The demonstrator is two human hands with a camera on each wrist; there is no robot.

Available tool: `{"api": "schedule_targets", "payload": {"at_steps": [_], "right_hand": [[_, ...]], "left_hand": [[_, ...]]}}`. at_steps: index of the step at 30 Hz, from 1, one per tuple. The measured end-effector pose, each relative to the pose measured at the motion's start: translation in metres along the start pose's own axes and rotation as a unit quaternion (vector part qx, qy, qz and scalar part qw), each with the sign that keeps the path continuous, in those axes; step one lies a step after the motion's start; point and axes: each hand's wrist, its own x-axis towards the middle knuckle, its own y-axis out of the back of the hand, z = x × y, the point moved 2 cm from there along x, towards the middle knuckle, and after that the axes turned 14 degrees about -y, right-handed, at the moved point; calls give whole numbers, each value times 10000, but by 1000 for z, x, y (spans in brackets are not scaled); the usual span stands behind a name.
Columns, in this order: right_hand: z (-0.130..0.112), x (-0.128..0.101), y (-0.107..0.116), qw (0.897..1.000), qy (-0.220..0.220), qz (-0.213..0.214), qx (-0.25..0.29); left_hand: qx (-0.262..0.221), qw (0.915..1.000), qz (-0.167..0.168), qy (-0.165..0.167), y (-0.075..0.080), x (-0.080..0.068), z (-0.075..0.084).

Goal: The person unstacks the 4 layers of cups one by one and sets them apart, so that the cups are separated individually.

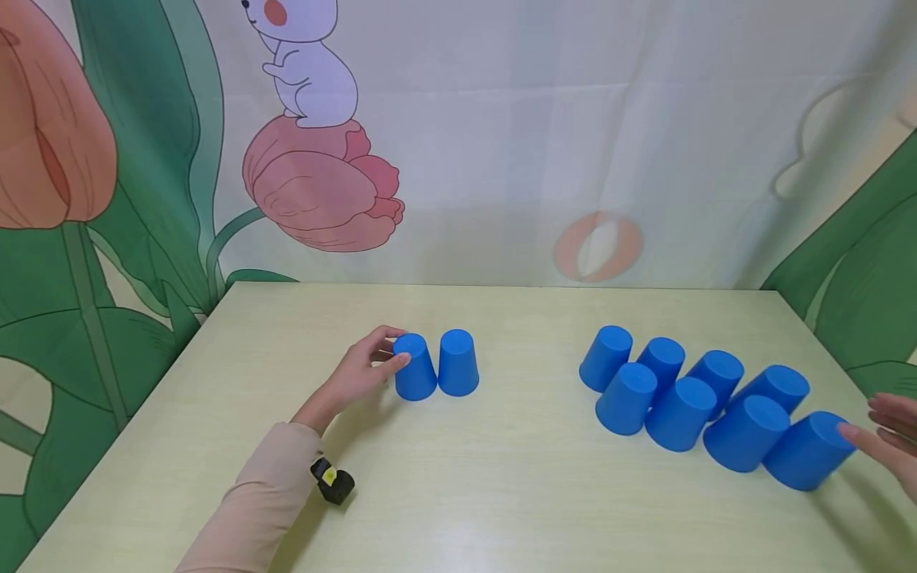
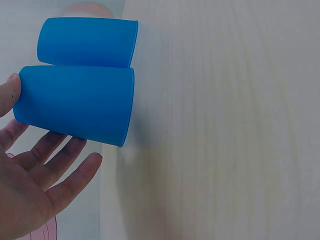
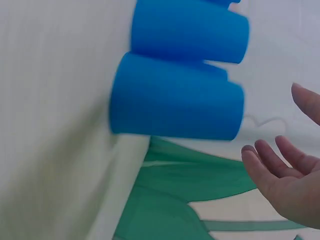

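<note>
Two upside-down blue cups stand side by side left of the table's middle. My left hand (image 1: pixel 361 368) holds the left blue cup (image 1: pixel 415 370) near its top, thumb in front and index finger behind. In the left wrist view the thumb (image 2: pixel 9 94) lies at that cup's top edge, and the other fingers spread beside its wall. The second cup (image 1: pixel 458 364) stands close against it. At the right edge, my right hand (image 1: pixel 891 438) has its fingers apart beside the nearest blue cup (image 3: pixel 175 97) of a larger group, with nothing in its grasp.
Several more upside-down blue cups (image 1: pixel 680 414) stand in two slanting rows on the right of the pale wooden table (image 1: pixel 501 493). A printed curtain (image 1: pixel 487 143) with flowers and an animal hangs behind the table's far edge. A small black device (image 1: pixel 333 481) sits at my left wrist.
</note>
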Motion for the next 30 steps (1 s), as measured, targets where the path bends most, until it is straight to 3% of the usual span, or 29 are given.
{"api": "schedule_targets", "payload": {"at_steps": [4, 7, 15, 22, 30], "right_hand": [[-71, -54, 9, 9999, -129, 39, 1], [-109, -84, 9, 9999, -152, -58, 5], [-145, -111, 0, 9975, 264, -620, 223], [-170, -126, -19, 9878, 1078, -1109, 170], [-194, -141, -45, 9751, 1400, -1715, 108]], "left_hand": [[19, 10000, -5, -35, 1, -1, 0], [26, 10000, 3, -44, 1, -1, 0], [5, 10000, 13, 46, 0, -1, -1], [8, 10000, 37, 62, -1, -2, -1], [15, 9999, 64, 79, -1, -4, -2]]}}
